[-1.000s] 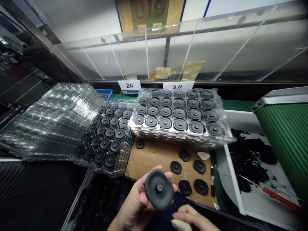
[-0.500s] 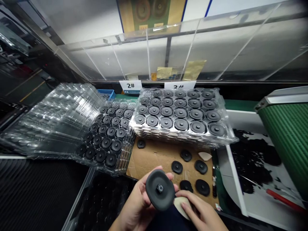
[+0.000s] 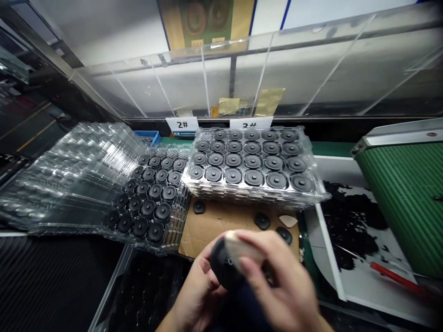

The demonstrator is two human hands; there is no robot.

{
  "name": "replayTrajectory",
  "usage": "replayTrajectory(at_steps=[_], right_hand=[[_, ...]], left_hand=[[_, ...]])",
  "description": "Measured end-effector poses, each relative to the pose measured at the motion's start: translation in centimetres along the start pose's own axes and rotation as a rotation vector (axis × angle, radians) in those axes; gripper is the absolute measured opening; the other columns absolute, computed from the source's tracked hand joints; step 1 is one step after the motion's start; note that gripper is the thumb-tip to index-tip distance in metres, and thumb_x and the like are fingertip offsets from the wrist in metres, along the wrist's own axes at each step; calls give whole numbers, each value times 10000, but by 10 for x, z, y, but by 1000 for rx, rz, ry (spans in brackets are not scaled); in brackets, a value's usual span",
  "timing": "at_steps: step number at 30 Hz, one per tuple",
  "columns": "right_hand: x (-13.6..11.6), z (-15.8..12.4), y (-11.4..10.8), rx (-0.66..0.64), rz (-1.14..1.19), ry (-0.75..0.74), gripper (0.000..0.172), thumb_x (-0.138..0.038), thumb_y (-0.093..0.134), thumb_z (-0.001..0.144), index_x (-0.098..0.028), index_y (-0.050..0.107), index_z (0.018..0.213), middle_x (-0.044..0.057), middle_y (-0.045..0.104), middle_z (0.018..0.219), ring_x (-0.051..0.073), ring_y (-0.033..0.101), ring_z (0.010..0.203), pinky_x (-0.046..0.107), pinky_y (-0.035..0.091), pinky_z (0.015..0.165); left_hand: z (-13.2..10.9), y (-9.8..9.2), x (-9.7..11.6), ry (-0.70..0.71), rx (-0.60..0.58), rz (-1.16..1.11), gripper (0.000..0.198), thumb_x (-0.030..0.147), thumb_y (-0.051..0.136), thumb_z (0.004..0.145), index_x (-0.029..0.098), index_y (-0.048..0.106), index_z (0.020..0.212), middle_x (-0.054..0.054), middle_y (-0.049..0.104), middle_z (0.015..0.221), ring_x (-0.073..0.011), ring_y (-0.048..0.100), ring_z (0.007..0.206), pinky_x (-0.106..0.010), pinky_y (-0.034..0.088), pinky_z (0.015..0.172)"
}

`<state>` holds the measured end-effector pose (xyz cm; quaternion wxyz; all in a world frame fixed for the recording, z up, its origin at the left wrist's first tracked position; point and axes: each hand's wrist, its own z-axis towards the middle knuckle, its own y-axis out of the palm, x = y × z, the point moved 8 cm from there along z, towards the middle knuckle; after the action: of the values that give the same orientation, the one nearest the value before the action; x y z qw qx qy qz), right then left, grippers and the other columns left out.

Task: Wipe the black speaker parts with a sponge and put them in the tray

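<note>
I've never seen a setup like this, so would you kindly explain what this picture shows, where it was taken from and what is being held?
There is no machine here: these are a person's two bare hands, seen from a camera worn on the head and looking forward and down. The left hand grips a round black rubber disc with a small central hub. The right hand, blurred by motion, appears to press a pale cream pad against it. Beyond them, a stack of clear plastic trays holds rows of similar discs, with a second clear stack to its left. Loose black discs lie on a brown cardboard sheet. At the right is a green ribbed conveyor belt.
</note>
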<state>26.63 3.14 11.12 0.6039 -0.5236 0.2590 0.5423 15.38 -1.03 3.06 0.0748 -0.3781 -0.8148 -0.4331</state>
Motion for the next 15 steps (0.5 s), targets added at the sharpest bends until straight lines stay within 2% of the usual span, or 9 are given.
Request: replayTrajectory(at_steps=[2, 5, 6, 9, 10, 12, 14, 15], right_hand=[[-22, 9, 16, -131, 25, -151, 307, -81, 483, 849, -156, 539, 1141, 84, 649, 935, 165, 620, 834, 248, 520, 756], [-24, 16, 40, -385, 61, -79, 234, -44, 473, 839, -156, 609, 993, 56, 647, 853, 133, 620, 728, 199, 519, 658], [-22, 18, 40, -384, 38, -52, 226, -48, 470, 843, -157, 616, 976, 51, 647, 836, 131, 617, 707, 201, 516, 642], [-26, 25, 25, -176, -34, -105, 248, -85, 447, 870, -126, 596, 1064, 73, 653, 819, 160, 616, 712, 249, 518, 666], [-28, 24, 23, -170, -20, -125, 259, -87, 447, 872, -125, 589, 1086, 78, 658, 839, 163, 622, 737, 250, 520, 693], [-27, 19, 26, -307, 38, -115, 263, -67, 471, 857, -163, 607, 1061, 57, 664, 866, 145, 633, 776, 211, 517, 728], [-23, 11, 27, -476, 57, -43, 267, -42, 490, 836, -201, 625, 1002, 30, 661, 863, 124, 638, 778, 174, 512, 729], [-20, 8, 24, -515, 37, -7, 270, -35, 490, 832, -209, 623, 991, 25, 658, 857, 122, 638, 769, 171, 512, 719]], left_hand=[[1, -6, 1, 15, 58, 40, 570, 365, 823, 514, 230, 662, 1044, -67, 701, 1057, -232, 618, 1003, -294, 463, 841], [3, -12, 5, 50, 113, 39, 549, 312, 839, 495, 271, 673, 1017, -33, 705, 1046, -211, 625, 965, -270, 469, 793], [5, -9, 6, 60, 90, 38, 527, 298, 843, 489, 269, 685, 990, -24, 713, 1001, -192, 634, 913, -257, 468, 771], [7, 3, 6, 67, -13, 70, 314, 295, 802, 574, 222, 721, 868, -1, 714, 810, -121, 631, 759, -216, 455, 746], [7, 6, 7, 67, -27, 68, 307, 307, 799, 575, 217, 723, 858, 0, 715, 804, -117, 632, 760, -212, 454, 760], [5, 4, 8, 59, 10, 24, 429, 324, 834, 496, 235, 718, 899, -9, 730, 886, -139, 642, 832, -224, 455, 812], [1, 2, 8, 40, 62, -19, 587, 325, 870, 368, 248, 714, 929, -28, 735, 960, -168, 646, 884, -241, 462, 834], [0, 2, 7, 26, 78, -24, 620, 325, 875, 329, 247, 717, 923, -35, 737, 972, -176, 648, 889, -247, 468, 831]])
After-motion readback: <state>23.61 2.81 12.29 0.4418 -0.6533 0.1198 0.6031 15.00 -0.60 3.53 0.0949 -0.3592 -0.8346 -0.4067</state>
